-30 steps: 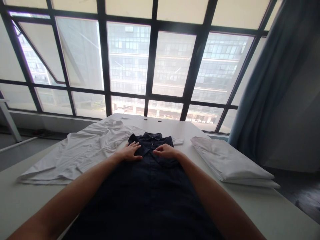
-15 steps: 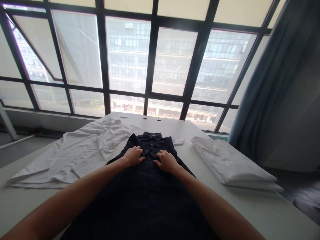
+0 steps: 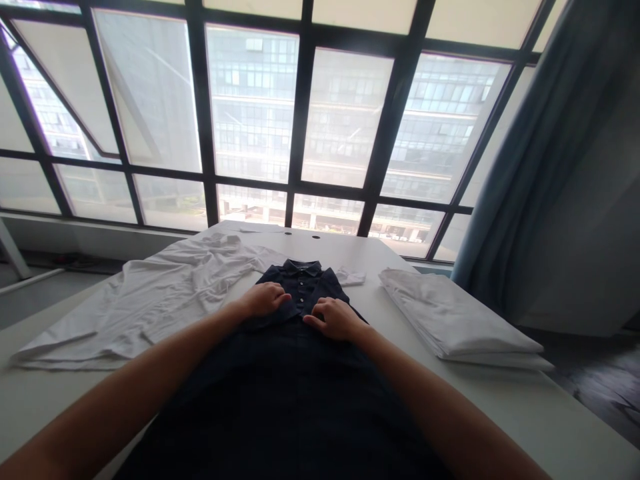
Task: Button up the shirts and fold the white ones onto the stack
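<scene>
A dark navy button-up shirt [image 3: 301, 291] lies on the white table, its collar at the far end and small pale buttons down the front. My left hand [image 3: 265, 298] rests on the left side of its upper front, fingers curled and closed on the dark fabric. Across the button line, my right hand [image 3: 334, 318] is bent around the same shirt, thumb pointing inward and fingers curled over the cloth. Exactly how much fabric each hand pinches is hidden. The lower part of the dark cloth spreads toward me between my forearms, too dark to show folds.
A rumpled white garment [image 3: 165, 293] is spread on the left of the table [image 3: 345, 248]. Folded white cloth [image 3: 460, 320] lies in a stack near the right edge. Beyond stand large black-framed windows [image 3: 250, 107], with a blue-grey curtain [image 3: 520, 180] at right.
Both hands have shifted slightly on the shirt, the left a little up and leftward. More buttons show below the collar, and the front placket nearer me is less visible. My view has tilted slightly.
</scene>
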Motion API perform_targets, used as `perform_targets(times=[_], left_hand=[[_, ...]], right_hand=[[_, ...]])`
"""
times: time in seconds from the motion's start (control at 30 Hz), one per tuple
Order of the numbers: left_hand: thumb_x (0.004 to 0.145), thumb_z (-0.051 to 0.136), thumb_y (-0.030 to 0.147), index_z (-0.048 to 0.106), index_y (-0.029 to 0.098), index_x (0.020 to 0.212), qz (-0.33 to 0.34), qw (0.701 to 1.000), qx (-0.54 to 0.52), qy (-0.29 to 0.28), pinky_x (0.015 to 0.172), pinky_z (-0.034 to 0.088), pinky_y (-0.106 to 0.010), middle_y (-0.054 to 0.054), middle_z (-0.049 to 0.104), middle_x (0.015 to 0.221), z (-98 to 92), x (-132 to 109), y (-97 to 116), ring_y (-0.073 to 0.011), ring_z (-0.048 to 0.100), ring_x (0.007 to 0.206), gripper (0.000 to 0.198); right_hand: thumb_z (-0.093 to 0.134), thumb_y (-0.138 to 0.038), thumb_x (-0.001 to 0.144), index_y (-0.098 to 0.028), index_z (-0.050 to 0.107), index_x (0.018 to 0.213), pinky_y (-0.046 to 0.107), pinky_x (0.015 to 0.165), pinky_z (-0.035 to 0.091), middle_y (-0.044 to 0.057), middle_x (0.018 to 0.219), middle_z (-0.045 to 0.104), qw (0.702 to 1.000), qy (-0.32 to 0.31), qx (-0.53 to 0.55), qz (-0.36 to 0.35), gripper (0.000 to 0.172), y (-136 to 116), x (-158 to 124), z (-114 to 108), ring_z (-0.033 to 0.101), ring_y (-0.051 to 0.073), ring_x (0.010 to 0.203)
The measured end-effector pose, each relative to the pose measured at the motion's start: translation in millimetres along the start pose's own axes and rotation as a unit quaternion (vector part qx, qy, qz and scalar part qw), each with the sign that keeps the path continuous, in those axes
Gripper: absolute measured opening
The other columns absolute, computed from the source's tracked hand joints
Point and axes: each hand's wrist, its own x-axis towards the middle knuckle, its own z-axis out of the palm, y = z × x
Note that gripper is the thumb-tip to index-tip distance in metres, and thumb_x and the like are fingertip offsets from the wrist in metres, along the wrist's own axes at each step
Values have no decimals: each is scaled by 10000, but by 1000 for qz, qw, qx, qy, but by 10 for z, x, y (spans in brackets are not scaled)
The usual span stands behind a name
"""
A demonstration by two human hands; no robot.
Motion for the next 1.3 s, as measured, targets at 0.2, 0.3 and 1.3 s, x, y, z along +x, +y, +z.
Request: perform_targets(times=[0.2, 0.3, 1.3], left_hand=[[930, 427, 561, 510, 171, 1414, -67, 996, 54, -37, 1164, 256, -415, -128, 384, 1546, 217, 316, -430, -296, 337, 1432, 627], [926, 330, 661, 344, 127, 1521, -109, 990, 50, -77, 1190, 156, -468, -146, 192, 1611, 371, 390, -508, -305, 144, 1498, 799], [913, 264, 717, 285, 209, 1553, -141, 982, 34, -118, 1175, 76, -555, -113, 141, 1629, 401, 161, -580, -331, 57, 1506, 817]], right_hand=[[401, -566, 968, -162, 501, 1427, 416, 1130, 275, 146, 1495, 455, 999, 3, 34, 32, 620, -10, 177, 241, 389, 293, 1386], [283, -660, 958, -169, 290, 1548, 495, 1191, 117, 115, 1619, 217, 995, -58, 75, 25, 768, -14, 167, 394, 151, 290, 1496], [171, -735, 912, -225, 164, 1582, 528, 1182, 18, 46, 1655, 43, 976, -109, 44, 185, 842, 524, 150, 509, -9, 297, 1510]])
